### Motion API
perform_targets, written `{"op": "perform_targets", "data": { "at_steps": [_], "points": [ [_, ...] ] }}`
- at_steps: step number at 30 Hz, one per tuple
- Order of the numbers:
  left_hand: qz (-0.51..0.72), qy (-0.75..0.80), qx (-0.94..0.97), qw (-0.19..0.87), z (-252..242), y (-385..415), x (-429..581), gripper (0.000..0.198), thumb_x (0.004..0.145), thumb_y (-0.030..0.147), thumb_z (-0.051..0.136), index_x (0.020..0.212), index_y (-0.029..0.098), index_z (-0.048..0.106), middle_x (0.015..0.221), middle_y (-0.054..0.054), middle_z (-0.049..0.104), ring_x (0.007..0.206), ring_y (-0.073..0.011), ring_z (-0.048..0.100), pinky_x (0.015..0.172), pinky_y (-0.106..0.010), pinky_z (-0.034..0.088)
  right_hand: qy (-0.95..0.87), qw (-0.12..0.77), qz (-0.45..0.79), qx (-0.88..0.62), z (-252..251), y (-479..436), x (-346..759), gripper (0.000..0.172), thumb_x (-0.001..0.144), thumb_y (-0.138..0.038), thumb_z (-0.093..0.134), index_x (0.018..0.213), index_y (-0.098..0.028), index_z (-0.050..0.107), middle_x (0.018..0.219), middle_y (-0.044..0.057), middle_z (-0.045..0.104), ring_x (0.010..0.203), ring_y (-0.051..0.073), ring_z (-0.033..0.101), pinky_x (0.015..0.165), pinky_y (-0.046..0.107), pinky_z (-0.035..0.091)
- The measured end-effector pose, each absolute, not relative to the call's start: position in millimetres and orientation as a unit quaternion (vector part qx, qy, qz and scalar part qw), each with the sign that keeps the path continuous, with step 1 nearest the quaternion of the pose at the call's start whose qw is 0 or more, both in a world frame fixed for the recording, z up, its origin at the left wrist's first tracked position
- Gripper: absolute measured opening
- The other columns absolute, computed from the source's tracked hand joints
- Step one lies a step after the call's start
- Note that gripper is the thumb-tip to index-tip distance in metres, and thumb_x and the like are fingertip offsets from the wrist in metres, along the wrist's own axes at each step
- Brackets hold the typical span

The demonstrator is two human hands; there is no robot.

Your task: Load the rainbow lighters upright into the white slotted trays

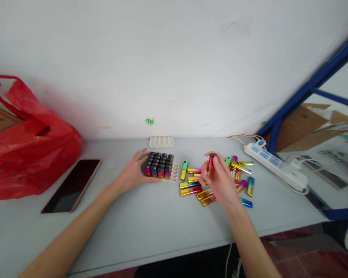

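My right hand (220, 181) is closed round a red lighter (211, 165), held upright above a scatter of several shiny multicoloured lighters (191, 188) on the table. My left hand (133, 172) rests with spread fingers against the left side of a white tray (175, 172). That tray is mostly filled with upright lighters (159, 165), and a few empty holes show at its right end.
A second, empty white tray (161, 141) lies by the wall. A dark phone (72, 185) and a red plastic bag (26, 154) sit at the left. A white power strip (275, 164) with cables lies at the right, beside a blue metal frame (307, 88).
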State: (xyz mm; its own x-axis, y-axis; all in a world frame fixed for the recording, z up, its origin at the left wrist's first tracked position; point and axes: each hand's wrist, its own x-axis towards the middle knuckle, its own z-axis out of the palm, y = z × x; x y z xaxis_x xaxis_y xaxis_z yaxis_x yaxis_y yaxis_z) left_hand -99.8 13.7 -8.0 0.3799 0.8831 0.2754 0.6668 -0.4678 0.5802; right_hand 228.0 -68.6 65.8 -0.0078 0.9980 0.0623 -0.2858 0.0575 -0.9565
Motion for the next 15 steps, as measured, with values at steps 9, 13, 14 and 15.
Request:
{"op": "perform_targets", "data": {
  "at_steps": [9,13,14,15],
  "points": [
    [0.281,0.478,0.807,0.205,-8.2,17.1,-103.5,0.088,0.061,0.076,0.098,0.132,0.028,0.076,0.159,-0.018,0.064,0.163,-0.0487,0.044,0.131,-0.071,0.043,-0.632,0.41,0.489,-0.44,58.1,9.5,205.9,0.057,0.099,-0.081,0.056,0.092,-0.024,0.062,0.066,-0.007,0.039,0.054,0.012,0.035,0.048,0.025,0.03],
    [0.273,0.486,0.805,0.203,-8.1,15.2,-104.1,0.091,0.063,0.073,0.098,0.137,0.027,0.075,0.158,-0.018,0.066,0.162,-0.0484,0.045,0.131,-0.07,0.044,-0.681,0.424,0.338,-0.492,46.6,7.0,201.2,0.063,0.103,-0.077,0.048,0.068,-0.025,0.046,0.062,-0.005,0.042,0.061,0.014,0.041,0.057,0.028,0.033],
    [0.273,0.486,0.805,0.202,-8.2,14.8,-104.1,0.091,0.063,0.072,0.098,0.137,0.026,0.075,0.158,-0.019,0.066,0.161,-0.0486,0.046,0.13,-0.07,0.045,-0.682,0.432,0.299,-0.509,45.7,2.7,200.5,0.063,0.104,-0.074,0.049,0.065,-0.026,0.041,0.059,-0.005,0.039,0.06,0.014,0.038,0.058,0.029,0.031],
    [0.273,0.486,0.806,0.199,-8.1,14.4,-104.1,0.09,0.063,0.071,0.099,0.137,0.026,0.075,0.158,-0.019,0.067,0.16,-0.049,0.048,0.13,-0.069,0.047,-0.682,0.438,0.266,-0.522,45.6,-2.0,200.0,0.062,0.104,-0.071,0.05,0.063,-0.026,0.037,0.058,-0.006,0.036,0.059,0.013,0.035,0.058,0.029,0.029]
  ]
}}
